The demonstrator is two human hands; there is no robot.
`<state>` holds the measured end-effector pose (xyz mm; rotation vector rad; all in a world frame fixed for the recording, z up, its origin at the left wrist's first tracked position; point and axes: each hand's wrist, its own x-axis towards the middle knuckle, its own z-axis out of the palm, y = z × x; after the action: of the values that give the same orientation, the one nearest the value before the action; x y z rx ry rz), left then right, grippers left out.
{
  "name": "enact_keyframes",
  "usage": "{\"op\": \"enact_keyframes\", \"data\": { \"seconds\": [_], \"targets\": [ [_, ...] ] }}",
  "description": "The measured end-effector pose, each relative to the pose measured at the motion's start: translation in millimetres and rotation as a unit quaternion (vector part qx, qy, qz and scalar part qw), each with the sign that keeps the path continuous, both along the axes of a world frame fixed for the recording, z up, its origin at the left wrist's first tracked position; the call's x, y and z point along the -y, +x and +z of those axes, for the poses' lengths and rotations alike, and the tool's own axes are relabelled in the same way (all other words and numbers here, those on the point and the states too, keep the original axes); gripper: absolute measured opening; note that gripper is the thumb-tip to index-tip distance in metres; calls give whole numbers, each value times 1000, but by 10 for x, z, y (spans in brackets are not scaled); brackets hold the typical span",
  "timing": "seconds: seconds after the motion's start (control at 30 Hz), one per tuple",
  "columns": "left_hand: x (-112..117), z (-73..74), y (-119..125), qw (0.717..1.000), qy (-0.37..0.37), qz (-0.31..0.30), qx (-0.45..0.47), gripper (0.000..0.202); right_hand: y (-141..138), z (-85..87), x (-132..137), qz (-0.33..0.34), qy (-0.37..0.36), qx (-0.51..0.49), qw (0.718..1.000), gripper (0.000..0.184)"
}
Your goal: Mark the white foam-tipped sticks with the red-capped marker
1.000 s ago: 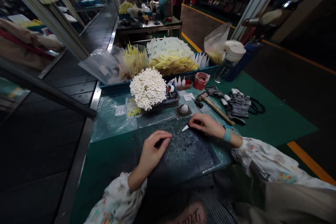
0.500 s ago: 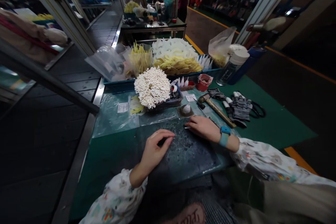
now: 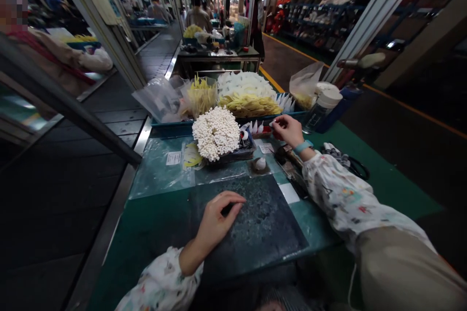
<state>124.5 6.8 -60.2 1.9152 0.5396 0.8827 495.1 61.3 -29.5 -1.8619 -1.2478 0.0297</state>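
At far left of the bench, crinkled clear plastic bags (image 3: 160,99) slumped against the blue tray (image 3: 171,128). Flat on a glossy plastic sheet (image 3: 160,167), a small white label (image 3: 173,158). Lower down, left hand (image 3: 215,221) resting on the dark, speckled cutting mat (image 3: 262,223), fingers curled loosely over something small and dark, grip unclear. Beyond it, a rounded mound of white beaded stems (image 3: 216,132), with thin yellow strips (image 3: 200,95) and pale petal shapes (image 3: 245,83) heaped in the tray behind. Just past the mat, a small white cone (image 3: 260,164) upright on a dark disc. Farther right, right hand (image 3: 288,129) stretched out beside a row of white cones (image 3: 253,127), fingertips pinched on a tiny white piece (image 3: 272,124). Under the patterned sleeve (image 3: 339,194), a wooden-handled hammer (image 3: 282,154); at right, a white-capped bottle (image 3: 323,104).
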Motion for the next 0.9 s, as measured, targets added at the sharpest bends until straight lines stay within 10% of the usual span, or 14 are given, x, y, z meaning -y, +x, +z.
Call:
{"op": "enact_keyframes", "data": {
  "seconds": [0.47, 0.9],
  "targets": [
    [17, -16, 2, 1000, -18, -8, -1, 14, 21, -271, -493, -22, -55, 33, 998, 9],
    [-5, -37, 2, 1000, -2, -4, -10, 15, -70, -87, -403, 1, -55, -16, 998, 14]
  ]
}}
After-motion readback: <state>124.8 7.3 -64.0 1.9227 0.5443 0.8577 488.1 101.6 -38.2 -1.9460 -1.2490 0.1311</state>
